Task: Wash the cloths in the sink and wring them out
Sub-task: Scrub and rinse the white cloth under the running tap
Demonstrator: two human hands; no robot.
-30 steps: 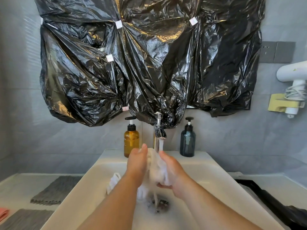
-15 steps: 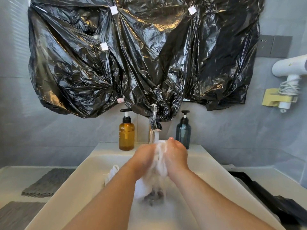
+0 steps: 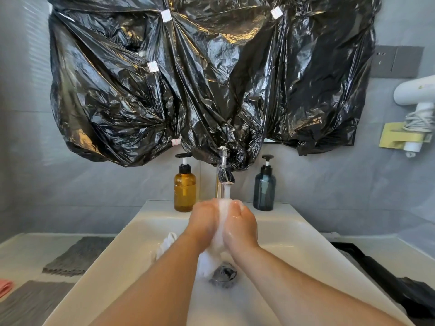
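Note:
A wet white cloth (image 3: 220, 234) is bunched between my two hands, right under the running chrome tap (image 3: 225, 175). My left hand (image 3: 204, 220) grips its left side and my right hand (image 3: 240, 225) grips its right side, knuckles close together. The cloth's tail hangs down toward the drain (image 3: 223, 274). Another bit of white cloth (image 3: 166, 244) shows left of my left forearm, inside the white sink (image 3: 122, 252).
An amber pump bottle (image 3: 184, 188) and a dark blue pump bottle (image 3: 264, 188) stand on the sink's back ledge. Two grey cloths (image 3: 77, 256) (image 3: 28, 302) and a pink one (image 3: 4, 287) lie on the left counter. Black plastic (image 3: 207, 78) covers the wall; a dark object (image 3: 386, 281) lies at right.
My hands have closed together round the white cloth and lifted it up under the tap's stream; a second ago they were lower and more apart.

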